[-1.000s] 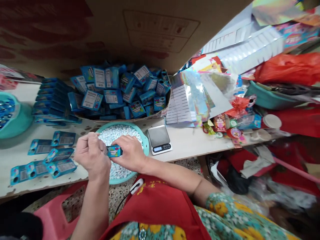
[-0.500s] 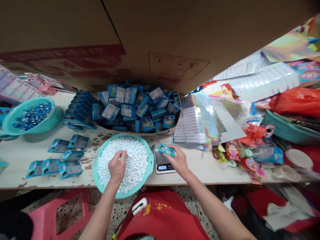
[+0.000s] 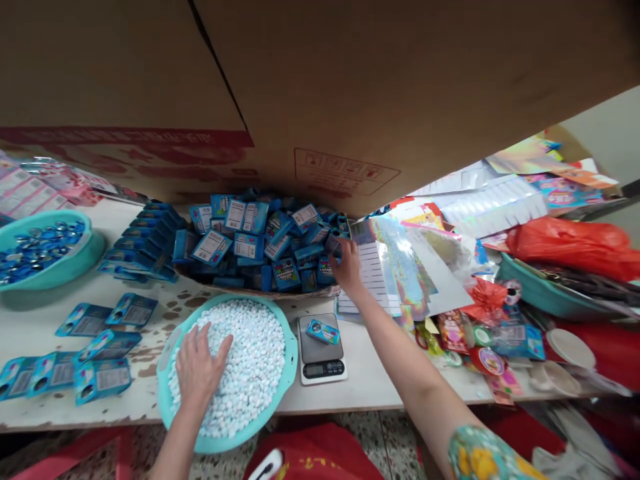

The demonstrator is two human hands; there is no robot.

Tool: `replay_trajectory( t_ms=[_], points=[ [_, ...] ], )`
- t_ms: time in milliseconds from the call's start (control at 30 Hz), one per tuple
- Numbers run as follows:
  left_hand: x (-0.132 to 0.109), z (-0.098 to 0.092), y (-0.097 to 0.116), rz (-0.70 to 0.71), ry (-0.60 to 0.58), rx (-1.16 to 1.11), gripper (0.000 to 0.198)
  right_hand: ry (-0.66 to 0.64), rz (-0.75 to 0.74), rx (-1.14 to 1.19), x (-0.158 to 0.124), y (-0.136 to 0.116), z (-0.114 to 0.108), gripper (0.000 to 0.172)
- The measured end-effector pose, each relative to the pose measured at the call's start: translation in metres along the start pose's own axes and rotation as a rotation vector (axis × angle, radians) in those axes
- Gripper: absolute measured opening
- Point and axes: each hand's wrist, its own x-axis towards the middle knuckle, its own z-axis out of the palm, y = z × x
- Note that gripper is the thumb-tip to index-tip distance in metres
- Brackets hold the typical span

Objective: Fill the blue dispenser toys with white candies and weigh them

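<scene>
My left hand (image 3: 199,368) lies flat, fingers spread, on the white candies in a teal basin (image 3: 290,360) at the table's front edge. Right of the basin a small digital scale (image 3: 322,357) carries one blue candy box (image 3: 323,331). My right hand (image 3: 346,265) reaches over the scale to the right end of a basket heaped with blue candy boxes (image 3: 260,248); its fingers curl on a box there, though the grip is partly hidden.
Flat blue boxes (image 3: 95,347) lie on the table at left, with a stack (image 3: 143,240) behind them. A teal bowl (image 3: 75,263) of blue pieces sits far left. Holographic sheets (image 3: 415,267), packets and a red bag (image 3: 575,247) crowd the right. A cardboard box (image 3: 320,87) looms above.
My right hand set the blue box on the scale and moved up to the basket. My left hand flattened onto the candies. The camera view shifted back.
</scene>
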Motion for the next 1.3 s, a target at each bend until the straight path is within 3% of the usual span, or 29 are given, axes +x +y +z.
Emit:
replay_trajectory(
  t_ms=[100, 200, 367, 500, 667, 800, 967, 1133, 1233, 1300],
  points=[
    [-0.002, 0.005, 0.005, -0.044, -0.024, 0.017, 0.066, -0.035, 0.296, -0.250, 0.039, 0.022, 0.012, 0.054],
    [-0.003, 0.008, 0.011, -0.107, -0.040, 0.054, 0.066, -0.096, 0.371, -0.340, 0.045, 0.039, 0.018, 0.048],
    [0.001, 0.014, 0.017, -0.130, -0.068, 0.134, 0.065, 0.074, 0.298, 0.088, 0.030, 0.044, 0.007, 0.053],
    [0.003, 0.014, 0.026, -0.104, -0.093, 0.162, 0.058, 0.231, 0.232, 0.438, 0.000, 0.023, -0.027, 0.049],
    [-0.002, 0.017, 0.038, -0.047, -0.130, 0.162, 0.049, 0.166, 0.328, 0.667, -0.054, -0.018, -0.062, 0.044],
    [-0.007, 0.024, 0.036, 0.005, -0.099, 0.159, 0.043, 0.064, 0.412, 0.742, -0.089, -0.046, -0.066, 0.044],
    [-0.006, 0.033, 0.025, 0.011, -0.054, 0.084, 0.038, -0.112, 0.455, 0.792, -0.121, -0.079, -0.049, 0.042],
    [0.003, 0.026, 0.019, -0.163, 0.062, -0.308, 0.023, -0.350, 0.363, 0.702, -0.140, -0.115, -0.030, 0.046],
    [0.012, 0.005, 0.023, -0.450, 0.104, -0.775, 0.023, -0.475, 0.194, 0.573, -0.145, -0.134, -0.020, 0.044],
    [0.018, -0.015, 0.028, -0.670, 0.063, -1.162, 0.025, -0.508, 0.056, 0.492, -0.147, -0.147, -0.015, 0.039]
  ],
)
